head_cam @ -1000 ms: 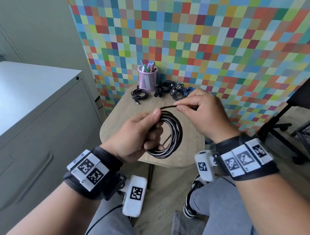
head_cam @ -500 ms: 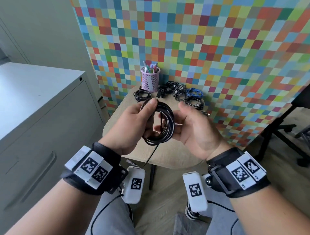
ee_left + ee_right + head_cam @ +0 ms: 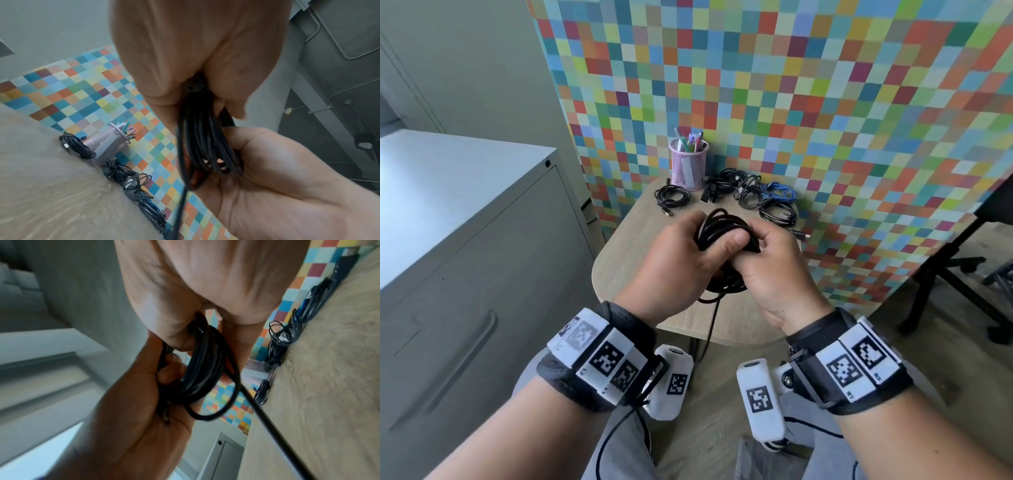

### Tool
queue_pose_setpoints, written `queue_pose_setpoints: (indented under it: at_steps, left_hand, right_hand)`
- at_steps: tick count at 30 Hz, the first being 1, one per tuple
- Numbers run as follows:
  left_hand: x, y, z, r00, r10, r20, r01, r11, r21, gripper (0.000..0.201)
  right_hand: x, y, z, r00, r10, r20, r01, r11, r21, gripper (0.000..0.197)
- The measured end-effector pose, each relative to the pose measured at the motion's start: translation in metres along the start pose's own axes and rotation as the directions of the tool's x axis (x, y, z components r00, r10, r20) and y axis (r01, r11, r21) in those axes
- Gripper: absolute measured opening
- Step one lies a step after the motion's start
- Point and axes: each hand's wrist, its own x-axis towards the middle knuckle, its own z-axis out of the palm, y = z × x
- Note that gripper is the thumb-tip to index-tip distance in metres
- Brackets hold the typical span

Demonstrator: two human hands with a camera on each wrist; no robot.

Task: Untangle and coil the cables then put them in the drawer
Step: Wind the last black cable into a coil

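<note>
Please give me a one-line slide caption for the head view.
Both hands, left and right, grip a black coiled cable above a small wooden table.

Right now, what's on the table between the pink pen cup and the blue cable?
In the head view, tangled black cables lie between the pink pen cup and the blue cable.

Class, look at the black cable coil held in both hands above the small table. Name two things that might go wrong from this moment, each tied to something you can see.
1. A loose tail hangs from the black cable coil past the table edge; it may snag and pull loops out.
2. The left hand and right hand squeeze the loops together; if either relaxes, the coil might spring apart.
</note>
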Motion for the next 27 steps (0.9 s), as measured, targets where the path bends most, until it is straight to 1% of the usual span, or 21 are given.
queue_pose_setpoints:
  at_steps: [2, 4, 6, 8, 9, 12, 14, 16, 19, 20, 21, 22, 23, 24, 25, 26, 27]
  left_hand:
    - [0.0, -0.001, -0.004, 1.0, 0.006, 0.03, -0.006, 1.0, 0.017, 0.045]
    - [0.002, -0.004, -0.006, 1.0, 0.013, 0.006, -0.013, 1.0, 0.011, 0.027]
    - [0.003, -0.006, -0.007, 0.999, 0.03, -0.018, -0.03, 1.0, 0.0, 0.011]
    - [0.002, -0.005, -0.006, 0.999, 0.033, -0.008, -0.033, 0.999, 0.009, 0.006]
    - [0.002, -0.005, -0.006, 1.0, 0.027, 0.001, -0.027, 1.0, 0.009, 0.007]
    - [-0.001, -0.004, -0.006, 1.0, -0.002, 0.011, 0.003, 1.0, -0.024, 0.02]
    - [-0.001, -0.004, -0.006, 1.0, -0.017, -0.003, 0.017, 0.999, -0.047, 0.017]
    - [-0.001, -0.002, -0.005, 0.998, -0.058, -0.012, 0.057, 0.995, -0.087, 0.017]
    - [0.0, 0.0, -0.009, 0.99, -0.135, 0.032, 0.138, 0.971, -0.193, 0.025]
    - [0.0, 0.0, -0.012, 0.987, -0.153, 0.053, 0.162, 0.958, -0.236, 0.025]
    - [0.0, 0.0, -0.012, 0.984, -0.167, 0.065, 0.178, 0.944, -0.278, 0.025]
    - [0.0, 0.0, -0.012, 0.982, -0.179, 0.067, 0.191, 0.93, -0.313, 0.027]
    - [0.0, -0.001, -0.011, 0.979, -0.193, 0.059, 0.202, 0.917, -0.343, 0.029]
    - [0.0, -0.002, -0.009, 0.977, -0.208, 0.045, 0.21, 0.906, -0.369, 0.03]
    - [-0.001, -0.003, -0.006, 0.976, -0.217, 0.031, 0.212, 0.897, -0.387, 0.031]
    - [0.0, -0.003, -0.004, 0.975, -0.22, 0.016, 0.208, 0.891, -0.403, 0.031]
    - [0.0, -0.003, -0.003, 0.975, -0.221, -0.004, 0.199, 0.886, -0.42, 0.032]
  right_hand:
    - [-0.003, -0.002, 0.001, 0.999, -0.031, -0.022, 0.031, 0.999, -0.011, 0.018]
    - [-0.004, -0.002, 0.001, 0.997, -0.065, -0.037, 0.063, 0.997, -0.051, 0.023]
    - [-0.004, -0.001, 0.0, 0.995, -0.099, -0.033, 0.094, 0.988, -0.126, 0.021]
    - [-0.003, -0.001, -0.001, 0.995, -0.101, -0.016, 0.097, 0.984, -0.147, 0.02]
    - [-0.004, -0.002, -0.001, 0.995, -0.1, -0.011, 0.097, 0.984, -0.148, 0.021]
    - [-0.007, -0.004, 0.0, 0.994, -0.108, 0.016, 0.109, 0.983, -0.145, 0.027]
    - [-0.005, -0.002, 0.0, 0.994, -0.106, -0.008, 0.104, 0.983, -0.153, 0.026]
    - [-0.002, 0.002, -0.002, 0.994, -0.101, -0.052, 0.089, 0.978, -0.189, 0.033]
    - [0.002, 0.005, -0.005, 0.997, -0.072, -0.033, 0.062, 0.969, -0.241, 0.037]
    - [0.002, 0.005, -0.006, 0.997, -0.08, -0.023, 0.072, 0.965, -0.253, 0.039]
    - [0.003, 0.004, -0.007, 0.992, -0.127, -0.027, 0.114, 0.95, -0.291, 0.043]
    - [0.002, 0.002, -0.009, 0.972, -0.229, -0.045, 0.197, 0.909, -0.366, 0.047]
    - [0.002, 0.0, -0.011, 0.93, -0.364, -0.049, 0.3, 0.83, -0.47, 0.049]
    - [0.001, 0.0, -0.012, 0.864, -0.502, -0.025, 0.405, 0.725, -0.557, 0.046]
    - [0.0, -0.001, -0.011, 0.794, -0.608, 0.021, 0.493, 0.622, -0.609, 0.038]
    - [-0.001, 0.0, -0.011, 0.743, -0.666, 0.063, 0.55, 0.555, -0.624, 0.028]
    - [-0.002, 0.003, -0.011, 0.722, -0.686, 0.092, 0.583, 0.532, -0.614, 0.017]
